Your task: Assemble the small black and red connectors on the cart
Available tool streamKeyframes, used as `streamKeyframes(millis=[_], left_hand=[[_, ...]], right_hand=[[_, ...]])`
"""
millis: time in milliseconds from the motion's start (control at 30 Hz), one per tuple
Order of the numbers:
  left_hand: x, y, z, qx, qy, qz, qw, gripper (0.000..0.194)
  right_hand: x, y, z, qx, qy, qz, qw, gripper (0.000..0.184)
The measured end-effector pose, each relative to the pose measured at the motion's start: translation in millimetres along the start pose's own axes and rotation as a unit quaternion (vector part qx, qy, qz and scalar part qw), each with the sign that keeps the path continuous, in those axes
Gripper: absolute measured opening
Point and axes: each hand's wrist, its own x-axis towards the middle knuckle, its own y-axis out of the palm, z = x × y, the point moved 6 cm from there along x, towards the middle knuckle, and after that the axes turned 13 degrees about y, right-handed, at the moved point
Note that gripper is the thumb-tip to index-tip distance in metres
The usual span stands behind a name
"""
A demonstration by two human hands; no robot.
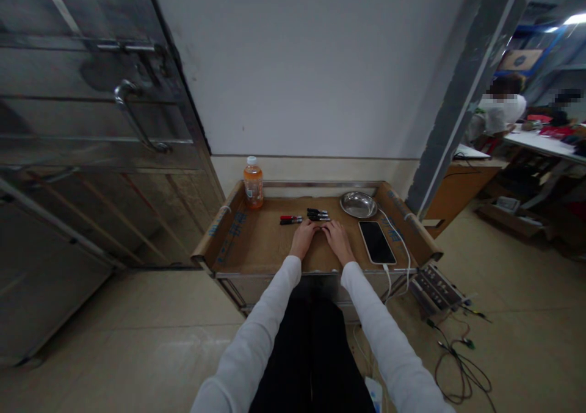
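Black pens (317, 214) lie bunched near the middle of the brown cardboard (268, 248), with a red pen (289, 218) and another dark one grouped just to their left, the two clusters unjoined. A person's left hand (303, 240) and right hand (337, 241) nearly meet beside the bunch, fingers curved inward; whether either grips anything cannot be told. Beyond sit a metal dish (359, 205), a phone (377, 242) and a bottle (253, 187).

Cart (265, 245) tally reads: 1 bottle (253, 186), far left corner; 1 metal dish (358, 205), far right corner; 1 phone (377, 242), toward the right edge. Between the side edges lie 1 visible red pen (288, 218) and at least 3 black pens (317, 215) (bunched, exact count unclear).
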Motion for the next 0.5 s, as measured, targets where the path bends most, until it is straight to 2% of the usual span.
streamKeyframes(millis=[333, 500], left_hand=[[2, -5.3, -5, -0.079, 0.045, -0.034, 0.995, 0.016], [3, -10.6, -11, -0.099, 0.057, -0.043, 0.993, 0.025]], right_hand=[[-2, -2, 2, 0.078, -0.025, -0.005, 0.997, 0.024], [-2, -2, 0, 0.058, -0.013, -0.010, 0.998, 0.025]])
